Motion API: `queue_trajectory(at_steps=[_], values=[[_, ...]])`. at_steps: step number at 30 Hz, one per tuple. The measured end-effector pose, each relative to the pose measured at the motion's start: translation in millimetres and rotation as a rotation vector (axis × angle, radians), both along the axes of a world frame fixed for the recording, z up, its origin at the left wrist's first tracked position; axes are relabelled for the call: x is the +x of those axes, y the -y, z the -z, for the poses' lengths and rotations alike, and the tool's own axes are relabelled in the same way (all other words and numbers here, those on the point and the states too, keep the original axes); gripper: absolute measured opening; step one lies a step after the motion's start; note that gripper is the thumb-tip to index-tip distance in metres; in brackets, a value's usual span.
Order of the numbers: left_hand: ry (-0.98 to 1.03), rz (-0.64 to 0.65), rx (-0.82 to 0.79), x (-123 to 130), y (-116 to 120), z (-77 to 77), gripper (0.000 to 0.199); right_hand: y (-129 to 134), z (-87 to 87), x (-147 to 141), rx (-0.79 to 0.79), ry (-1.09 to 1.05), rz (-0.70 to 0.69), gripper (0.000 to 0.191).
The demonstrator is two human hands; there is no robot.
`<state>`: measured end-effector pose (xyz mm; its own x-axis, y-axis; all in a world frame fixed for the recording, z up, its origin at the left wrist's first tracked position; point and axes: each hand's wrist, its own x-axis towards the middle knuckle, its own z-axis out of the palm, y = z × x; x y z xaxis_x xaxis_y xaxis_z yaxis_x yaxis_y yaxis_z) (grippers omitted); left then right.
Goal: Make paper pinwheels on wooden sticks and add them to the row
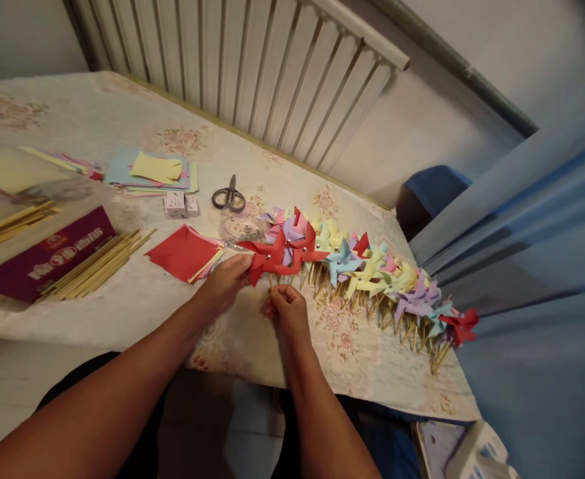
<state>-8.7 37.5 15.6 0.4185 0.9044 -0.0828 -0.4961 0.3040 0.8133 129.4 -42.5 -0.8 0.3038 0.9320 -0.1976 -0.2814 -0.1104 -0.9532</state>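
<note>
A red paper pinwheel (272, 258) on a thin stick is held in front of me, above the near part of the table. My right hand (291, 316) pinches the stick below the blades. At the pinwheel's left side, the fingers of my left hand (226, 283) are closed at a blade's edge; their tips are partly hidden. Just beyond and to the right lies a long row of finished pinwheels (365, 276) in several colours, sticks pointing toward me. Left of my left hand is a stack of square paper sheets (185, 253) with red on top.
Black-handled scissors (229, 198) lie beyond a clear bag of small metal fasteners (245, 229). Small boxes (175, 205) stand by coloured paper sheets (122, 169). Thin sticks (97, 266) rest beside a purple box (55, 253) at left. A radiator (242, 60) and blue curtain (536, 266) border the table.
</note>
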Motion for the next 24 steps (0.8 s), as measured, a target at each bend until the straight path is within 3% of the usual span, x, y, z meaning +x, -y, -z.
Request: queue_trajectory(at_steps=[14,24], values=[[0.043,-0.015,-0.069,4.6,-1.2,2.6,0.033,3.9,7.6,3.6,-0.024,0.039,-0.016,0.023],[0.062,0.074,-0.047,-1.6,-0.8,0.0,0.028,3.9,4.5,1.9,-0.007,0.029,-0.016,0.023]])
